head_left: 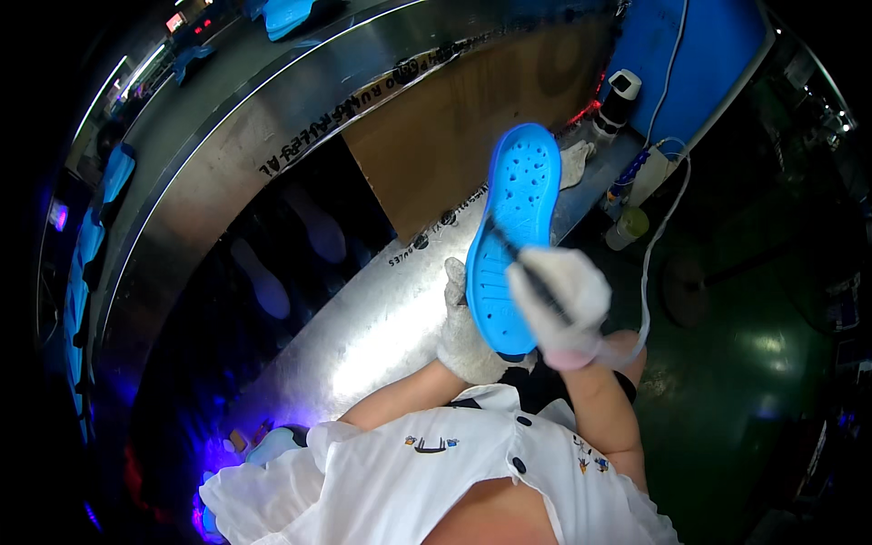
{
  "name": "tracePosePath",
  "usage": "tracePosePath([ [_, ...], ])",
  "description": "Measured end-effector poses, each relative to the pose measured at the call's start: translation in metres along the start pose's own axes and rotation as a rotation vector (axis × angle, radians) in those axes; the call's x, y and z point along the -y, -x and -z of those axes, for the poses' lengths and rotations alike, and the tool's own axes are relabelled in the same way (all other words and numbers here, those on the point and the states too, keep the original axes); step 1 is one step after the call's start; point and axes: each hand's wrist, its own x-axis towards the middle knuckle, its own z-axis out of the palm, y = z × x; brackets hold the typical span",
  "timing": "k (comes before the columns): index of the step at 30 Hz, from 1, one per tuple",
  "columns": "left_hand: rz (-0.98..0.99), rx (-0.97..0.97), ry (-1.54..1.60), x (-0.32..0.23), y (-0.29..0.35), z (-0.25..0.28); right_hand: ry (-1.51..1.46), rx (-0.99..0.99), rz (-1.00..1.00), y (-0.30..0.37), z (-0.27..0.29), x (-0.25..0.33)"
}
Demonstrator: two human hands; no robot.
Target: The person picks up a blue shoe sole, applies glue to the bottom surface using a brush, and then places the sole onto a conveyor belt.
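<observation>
A bright blue shoe sole (514,227), dotted with small holes at its far end and ribbed toward its near end, is held up in front of me at a slight tilt. My left hand (465,338), in a whitish glove, grips it from the left side and beneath its near end. Over the sole's right edge, my right hand (565,295), also gloved and smeared by motion, is closed around a dark, slim brush (542,289). The brush tip reaches across the middle of the sole; motion blur hides whether it touches.
Beneath the sole is a shiny metal bench (377,318), with a brown cardboard panel (463,118) beyond. Pale soles (262,277) lie in the dark recess at left. A conveyor (173,118) carries blue pieces. A white cable (647,282) hangs at right, near a lidded jar (627,229).
</observation>
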Motion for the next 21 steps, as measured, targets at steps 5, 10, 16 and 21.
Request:
tracePosePath([
  [5,-0.020,0.009,0.069,-0.003,-0.006,0.014,-0.491,-0.032,-0.603,0.001,0.006,0.011],
  [10,-0.122,0.008,-0.188,-0.003,-0.014,0.021,-0.104,0.089,0.044,0.009,0.002,0.021],
  [16,-0.119,-0.042,0.069,-0.008,-0.021,0.032,-0.150,-0.029,-0.368,0.007,0.002,0.004],
  [21,0.066,0.115,0.126,-0.033,-0.021,0.013,-0.236,0.209,-0.039,0.013,0.007,0.042],
])
